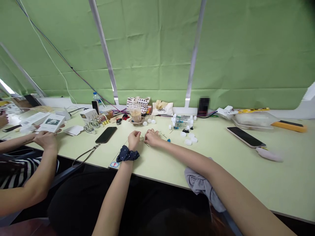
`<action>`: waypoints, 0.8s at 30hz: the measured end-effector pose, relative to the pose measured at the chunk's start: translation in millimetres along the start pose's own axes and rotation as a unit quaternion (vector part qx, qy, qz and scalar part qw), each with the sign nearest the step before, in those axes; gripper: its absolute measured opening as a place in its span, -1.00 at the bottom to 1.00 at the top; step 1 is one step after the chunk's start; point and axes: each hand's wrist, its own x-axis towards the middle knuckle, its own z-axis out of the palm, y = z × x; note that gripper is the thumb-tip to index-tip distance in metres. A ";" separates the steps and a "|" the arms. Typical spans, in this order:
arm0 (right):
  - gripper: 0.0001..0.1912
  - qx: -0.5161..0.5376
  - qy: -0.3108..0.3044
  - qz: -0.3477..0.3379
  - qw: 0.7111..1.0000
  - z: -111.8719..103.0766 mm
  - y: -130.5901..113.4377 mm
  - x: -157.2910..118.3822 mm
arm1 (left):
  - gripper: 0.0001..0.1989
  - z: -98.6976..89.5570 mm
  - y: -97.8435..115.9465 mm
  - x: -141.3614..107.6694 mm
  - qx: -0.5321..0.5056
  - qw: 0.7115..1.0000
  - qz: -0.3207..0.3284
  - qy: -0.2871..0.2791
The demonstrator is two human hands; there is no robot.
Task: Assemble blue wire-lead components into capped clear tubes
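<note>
Over the pale table, my left hand has its fingers pressed together, with a navy scrunchie round the wrist. My right hand is just beside it, fingers curled down at the tabletop. Thin stick-like pieces lie between and around the fingertips; what each hand grips is too small to make out. A small blue piece lies right of my right hand. Farther right are white round caps, small black parts and a clear assembly with white ends.
A dark phone and a strap lie to the left, a second phone to the right. Behind stand a drink cup and a patterned bag. At far left, a person's hands hold a white box.
</note>
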 end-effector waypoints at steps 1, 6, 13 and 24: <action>-0.77 -0.004 -0.007 0.009 1.000 0.8 -1.9 1.2 | -0.74 -0.1 0.1 -0.2 -0.003 1.000 -0.003 0.001; -0.80 -0.022 -0.029 0.023 0.999 1.3 -6.7 0.9 | -0.76 -0.9 0.9 -1.7 -0.022 0.999 -0.024 0.005; -0.81 0.003 0.038 -0.013 0.999 0.3 -16.1 4.9 | -0.75 -2.3 -3.2 2.9 -0.119 0.991 -0.046 0.036; -0.84 -0.020 -0.071 0.006 0.997 13.7 -33.4 36.4 | -0.67 -2.7 -6.9 9.3 -0.216 0.963 -0.065 0.149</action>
